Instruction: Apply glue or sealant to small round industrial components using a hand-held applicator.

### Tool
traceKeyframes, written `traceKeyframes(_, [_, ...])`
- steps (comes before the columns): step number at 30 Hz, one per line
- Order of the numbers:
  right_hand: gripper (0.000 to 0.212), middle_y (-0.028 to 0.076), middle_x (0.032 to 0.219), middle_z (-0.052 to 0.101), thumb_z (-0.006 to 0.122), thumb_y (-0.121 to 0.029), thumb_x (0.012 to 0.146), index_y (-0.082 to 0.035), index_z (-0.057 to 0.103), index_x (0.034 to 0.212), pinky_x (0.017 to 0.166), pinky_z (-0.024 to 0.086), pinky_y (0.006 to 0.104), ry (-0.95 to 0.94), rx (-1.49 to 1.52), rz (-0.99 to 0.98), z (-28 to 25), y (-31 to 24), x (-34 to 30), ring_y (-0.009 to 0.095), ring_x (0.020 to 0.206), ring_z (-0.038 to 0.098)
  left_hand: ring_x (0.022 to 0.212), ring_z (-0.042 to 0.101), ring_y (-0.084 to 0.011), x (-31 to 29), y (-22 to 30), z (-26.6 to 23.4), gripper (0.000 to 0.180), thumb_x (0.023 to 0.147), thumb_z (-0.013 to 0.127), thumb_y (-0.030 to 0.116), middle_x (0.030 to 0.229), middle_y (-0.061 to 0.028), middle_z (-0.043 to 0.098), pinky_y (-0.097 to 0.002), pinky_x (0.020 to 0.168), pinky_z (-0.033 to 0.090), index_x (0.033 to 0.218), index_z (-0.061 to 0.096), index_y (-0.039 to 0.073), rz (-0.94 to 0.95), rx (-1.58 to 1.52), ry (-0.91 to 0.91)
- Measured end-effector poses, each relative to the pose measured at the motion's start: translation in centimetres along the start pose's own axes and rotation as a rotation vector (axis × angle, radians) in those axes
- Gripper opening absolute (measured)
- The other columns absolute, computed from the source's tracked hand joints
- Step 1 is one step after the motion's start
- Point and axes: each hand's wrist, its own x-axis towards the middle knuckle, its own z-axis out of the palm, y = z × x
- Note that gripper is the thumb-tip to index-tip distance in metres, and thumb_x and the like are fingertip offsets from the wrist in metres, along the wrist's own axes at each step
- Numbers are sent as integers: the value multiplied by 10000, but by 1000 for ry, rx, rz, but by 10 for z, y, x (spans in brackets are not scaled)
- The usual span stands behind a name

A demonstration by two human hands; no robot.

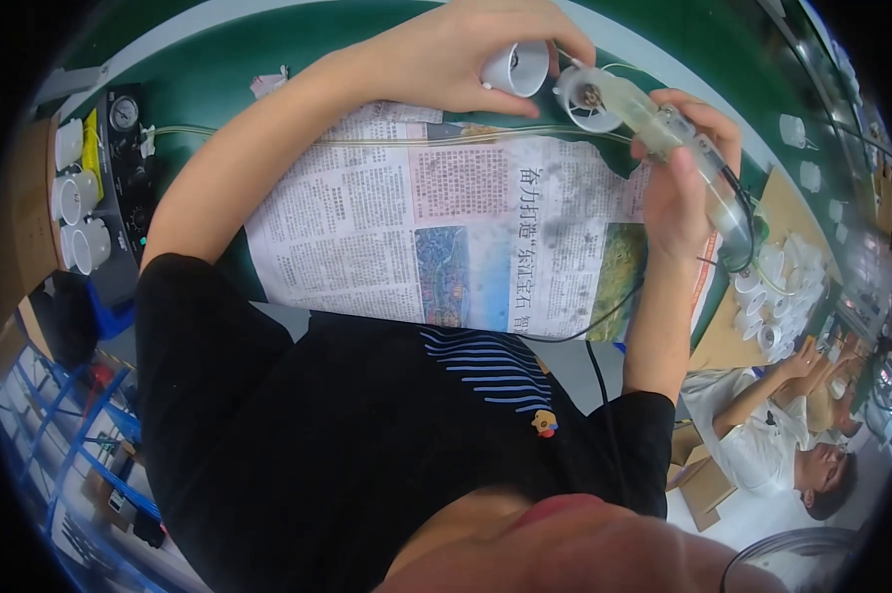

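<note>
My left hand (456, 59) is curled around a white plastic cup-shaped part (517, 71), at the far middle of the table. Just right of it is a second white round part (591, 117) with small metal pieces inside; whether my left fingertips touch it is hard to tell. My right hand (698, 163) grips a long translucent syringe-like tool (653, 124) with a dark tube at its rear. The tool's front end lies over the rim of the second part, and its exact tip is hidden.
A printed newspaper (367, 217) covers the green table (357, 35). Clear tubing (396, 141) crosses it from a black box with a gauge (123, 111). White cups (90, 245) stand at left. Several white parts (767, 296) lie on cardboard at right, near a co-worker (762, 425).
</note>
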Motion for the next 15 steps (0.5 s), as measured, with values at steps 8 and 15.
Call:
traceKeyframes(8, [439, 267, 1222, 633, 736, -194, 887, 6, 553, 1233, 794, 564, 354, -55, -70, -9, 11, 4, -3, 266, 981, 652, 1092, 652, -300, -8, -12, 9, 606, 789, 813, 134, 1189, -145, 652, -374, 948, 522, 1337, 573, 37, 3, -370, -70])
traceKeyframes(15, [369, 251, 1182, 669, 733, -150, 887, 17, 577, 1177, 805, 561, 341, -115, -243, -121, 11, 4, 0, 267, 1028, 660, 1062, 674, -298, -14, -23, 18, 680, 800, 808, 180, 1145, -129, 677, -381, 921, 525, 1411, 534, 58, -17, -366, -138])
